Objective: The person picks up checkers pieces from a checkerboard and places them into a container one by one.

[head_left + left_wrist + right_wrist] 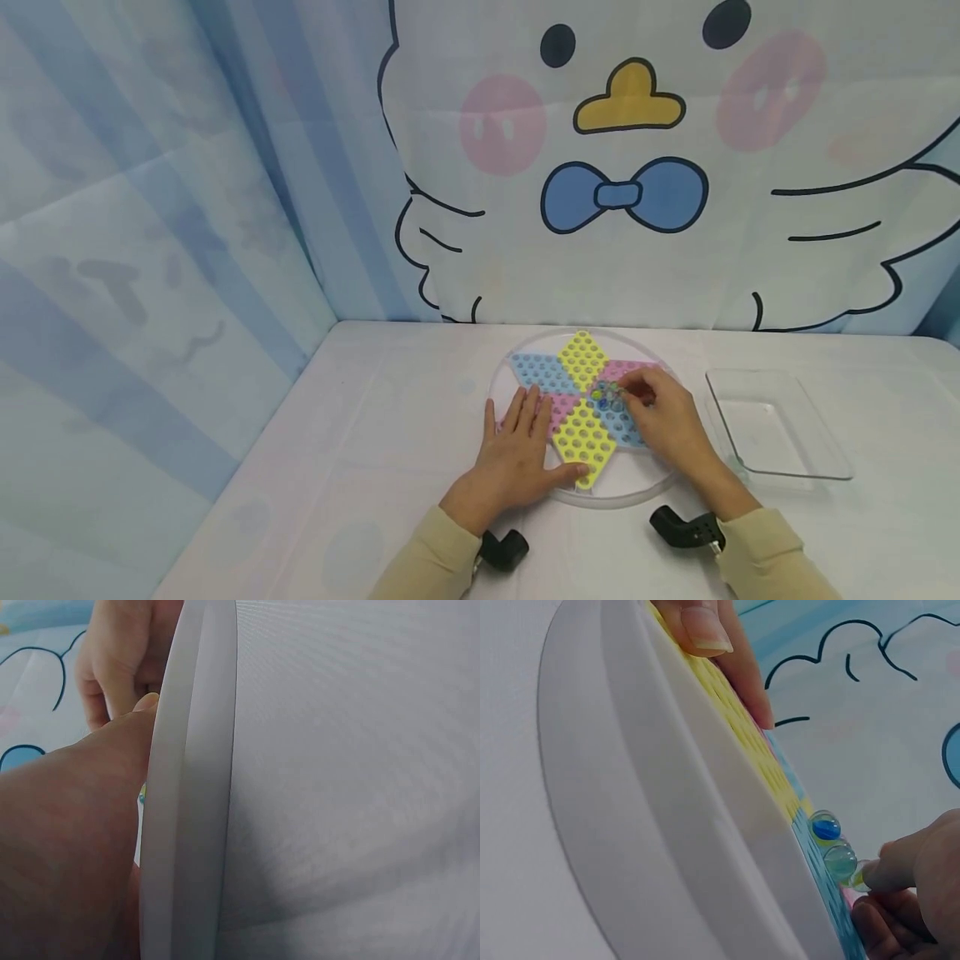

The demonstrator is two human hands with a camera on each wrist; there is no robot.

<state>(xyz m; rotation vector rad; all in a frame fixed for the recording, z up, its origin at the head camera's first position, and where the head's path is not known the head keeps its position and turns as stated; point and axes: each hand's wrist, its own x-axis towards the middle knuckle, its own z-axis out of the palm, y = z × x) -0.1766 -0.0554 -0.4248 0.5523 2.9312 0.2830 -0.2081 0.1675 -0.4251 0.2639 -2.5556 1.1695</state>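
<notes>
A round white Chinese checkers board [600,502], with a star of yellow, pink and blue holed sections, lies on the table. My left hand [513,467] rests on its near-left part with fingers spread, the thumb over the near yellow point. Several glass marbles [604,397] sit in the blue section right of the star's middle. There my right hand [667,417] pinches a marble [860,876] between thumb and fingers, close to the board. Beside it in the right wrist view are a blue-cored marble [826,827] and a greenish one [840,860].
To the right of the board stands a clear plastic tray [798,477], near my right forearm. Black wrist mounts [504,550] stick out by both sleeves. A printed curtain [600,275] hangs along the table's back edge, and another cloth borders the left side.
</notes>
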